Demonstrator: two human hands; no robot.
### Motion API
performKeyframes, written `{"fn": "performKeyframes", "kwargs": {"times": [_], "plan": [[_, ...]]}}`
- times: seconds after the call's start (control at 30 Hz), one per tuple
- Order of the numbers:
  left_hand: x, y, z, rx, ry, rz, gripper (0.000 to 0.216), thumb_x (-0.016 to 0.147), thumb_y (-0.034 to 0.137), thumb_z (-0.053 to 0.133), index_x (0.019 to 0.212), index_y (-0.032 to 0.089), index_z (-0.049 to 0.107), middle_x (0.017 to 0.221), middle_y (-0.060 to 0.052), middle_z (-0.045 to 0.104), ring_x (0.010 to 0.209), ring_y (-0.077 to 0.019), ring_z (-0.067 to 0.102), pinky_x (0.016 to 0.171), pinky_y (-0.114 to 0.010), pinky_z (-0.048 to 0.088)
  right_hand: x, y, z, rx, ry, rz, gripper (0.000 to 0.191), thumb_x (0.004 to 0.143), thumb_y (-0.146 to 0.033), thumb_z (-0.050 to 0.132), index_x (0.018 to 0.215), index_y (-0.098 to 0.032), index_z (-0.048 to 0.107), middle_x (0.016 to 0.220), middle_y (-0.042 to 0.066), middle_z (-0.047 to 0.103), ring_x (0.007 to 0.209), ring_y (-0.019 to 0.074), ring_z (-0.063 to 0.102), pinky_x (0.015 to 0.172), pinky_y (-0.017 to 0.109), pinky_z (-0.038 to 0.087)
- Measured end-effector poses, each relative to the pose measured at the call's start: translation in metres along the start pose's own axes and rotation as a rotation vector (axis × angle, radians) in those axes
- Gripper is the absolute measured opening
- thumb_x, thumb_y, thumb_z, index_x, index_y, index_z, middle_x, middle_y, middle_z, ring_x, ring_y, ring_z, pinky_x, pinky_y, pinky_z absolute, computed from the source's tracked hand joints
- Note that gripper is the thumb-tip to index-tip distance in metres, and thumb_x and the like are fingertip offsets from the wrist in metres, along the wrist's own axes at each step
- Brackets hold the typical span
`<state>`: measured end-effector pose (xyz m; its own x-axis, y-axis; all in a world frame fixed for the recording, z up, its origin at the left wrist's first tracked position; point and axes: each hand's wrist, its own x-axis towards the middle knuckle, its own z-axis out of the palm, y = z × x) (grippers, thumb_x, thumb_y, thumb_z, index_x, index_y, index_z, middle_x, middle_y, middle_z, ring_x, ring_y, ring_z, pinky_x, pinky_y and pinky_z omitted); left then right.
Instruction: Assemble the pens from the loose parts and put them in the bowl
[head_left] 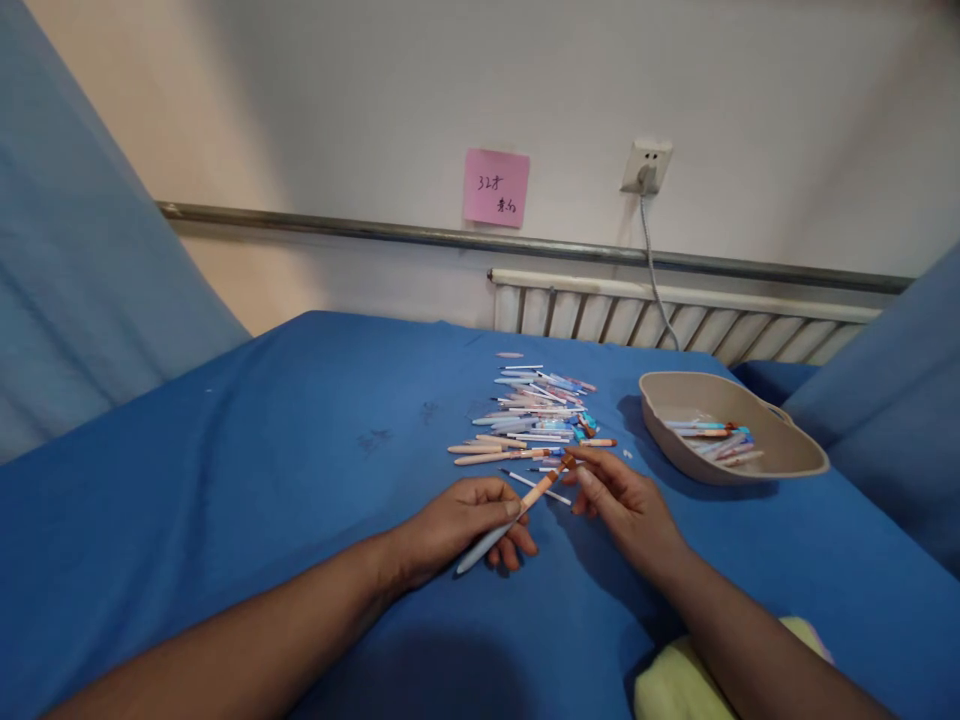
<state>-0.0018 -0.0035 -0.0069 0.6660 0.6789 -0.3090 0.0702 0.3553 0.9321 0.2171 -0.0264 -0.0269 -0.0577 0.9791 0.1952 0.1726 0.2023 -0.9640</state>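
The blue-draped surface (262,480) filled the view, and a beige tray (787,445) sat at its right with a few finished pens (712,438) inside. Just left of the tray sprawled the loose pile of pens (536,410). Nearer in, the left hand (465,520) had its fingers (501,512) wrapped tight around the pale lower half of an orange-and-blue pen (536,495), which slanted up to the right. The right hand (622,500) met it there, thumb and forefinger pinched on the orange tip, just short of the pile.

Probably a plain workroom: radiator (675,315), wall socket (646,165), blue-clothed table (262,450).
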Motion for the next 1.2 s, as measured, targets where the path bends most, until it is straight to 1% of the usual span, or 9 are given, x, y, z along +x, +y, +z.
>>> {"fn": "performKeyframes", "kwargs": {"times": [0.2, 0.4, 0.53, 0.7, 0.77, 0.87, 0.93, 1.03, 1.2], "plan": [[-0.001, 0.000, 0.001, 0.014, -0.005, -0.004, 0.029, 0.080, 0.041, 0.063, 0.081, 0.014, 0.055, 0.078, -0.008, 0.073, 0.058, -0.0127, 0.064, 0.052, -0.022, 0.043, -0.001, 0.001, 0.001, -0.024, -0.008, -0.017, 0.033, 0.090, -0.041, 0.047, 0.113, -0.020, 0.057, 0.084, 0.003, 0.066, 0.060, 0.0124, 0.060, 0.058, 0.026, 0.049], [-0.001, 0.002, 0.001, 0.022, 0.000, 0.020, 0.027, 0.080, 0.040, 0.064, 0.081, 0.014, 0.056, 0.079, -0.006, 0.072, 0.060, -0.0116, 0.063, 0.053, -0.021, 0.044, -0.004, -0.003, 0.001, -0.100, -0.066, -0.052, 0.028, 0.091, -0.040, 0.045, 0.098, -0.019, 0.062, 0.077, 0.003, 0.065, 0.061, 0.0136, 0.059, 0.059, 0.026, 0.048], [-0.001, 0.003, 0.001, 0.045, -0.001, 0.011, 0.027, 0.080, 0.040, 0.064, 0.082, 0.014, 0.057, 0.078, -0.005, 0.071, 0.060, -0.0111, 0.063, 0.054, -0.021, 0.044, -0.005, -0.003, 0.002, -0.086, -0.062, -0.051, 0.028, 0.091, -0.040, 0.046, 0.107, -0.019, 0.057, 0.081, 0.003, 0.066, 0.061, 0.0135, 0.060, 0.060, 0.026, 0.049], [0.000, 0.003, 0.000, 0.048, 0.005, 0.004, 0.028, 0.079, 0.041, 0.065, 0.080, 0.014, 0.058, 0.077, -0.005, 0.071, 0.059, -0.0106, 0.062, 0.054, -0.021, 0.044, -0.003, -0.002, 0.000, -0.080, -0.006, -0.096, 0.033, 0.092, -0.037, 0.046, 0.121, -0.021, 0.051, 0.088, 0.003, 0.066, 0.062, 0.0123, 0.061, 0.060, 0.025, 0.050], [0.000, 0.002, 0.000, 0.048, 0.002, 0.011, 0.029, 0.079, 0.041, 0.065, 0.080, 0.014, 0.058, 0.077, -0.005, 0.071, 0.058, -0.0107, 0.062, 0.053, -0.021, 0.044, -0.004, -0.003, 0.000, -0.135, -0.009, -0.137, 0.032, 0.092, -0.035, 0.045, 0.120, -0.022, 0.055, 0.091, 0.004, 0.066, 0.063, 0.0119, 0.061, 0.062, 0.026, 0.050], [0.000, 0.000, -0.001, 0.047, 0.003, 0.023, 0.029, 0.080, 0.042, 0.064, 0.081, 0.014, 0.057, 0.076, -0.006, 0.071, 0.057, -0.0108, 0.061, 0.053, -0.021, 0.044, -0.006, -0.007, 0.002, -0.255, -0.079, -0.217, 0.027, 0.093, -0.032, 0.046, 0.113, -0.022, 0.061, 0.093, 0.004, 0.067, 0.064, 0.0116, 0.061, 0.066, 0.026, 0.050], [0.000, -0.001, -0.002, 0.046, 0.004, 0.035, 0.029, 0.080, 0.042, 0.064, 0.082, 0.014, 0.056, 0.075, -0.005, 0.071, 0.056, -0.0102, 0.060, 0.052, -0.020, 0.043, -0.007, -0.009, 0.004, -0.290, -0.123, -0.243, 0.028, 0.093, -0.030, 0.046, 0.114, -0.022, 0.061, 0.094, 0.004, 0.067, 0.064, 0.0114, 0.060, 0.066, 0.026, 0.050], [-0.001, -0.002, -0.002, 0.055, 0.002, 0.044, 0.029, 0.081, 0.042, 0.064, 0.082, 0.013, 0.056, 0.074, -0.005, 0.070, 0.054, -0.0090, 0.059, 0.052, -0.020, 0.043, -0.008, -0.010, 0.006, -0.287, -0.143, -0.240, 0.029, 0.093, -0.029, 0.045, 0.118, -0.023, 0.059, 0.096, 0.003, 0.067, 0.063, 0.0106, 0.060, 0.064, 0.025, 0.051], [0.000, -0.001, -0.002, 0.056, 0.010, 0.031, 0.030, 0.080, 0.043, 0.064, 0.081, 0.014, 0.055, 0.074, -0.005, 0.071, 0.053, -0.0085, 0.058, 0.052, -0.020, 0.043, -0.007, -0.011, 0.006, -0.265, -0.147, -0.219, 0.028, 0.093, -0.029, 0.044, 0.116, -0.023, 0.060, 0.094, 0.003, 0.067, 0.064, 0.0111, 0.061, 0.064, 0.025, 0.052]]}}
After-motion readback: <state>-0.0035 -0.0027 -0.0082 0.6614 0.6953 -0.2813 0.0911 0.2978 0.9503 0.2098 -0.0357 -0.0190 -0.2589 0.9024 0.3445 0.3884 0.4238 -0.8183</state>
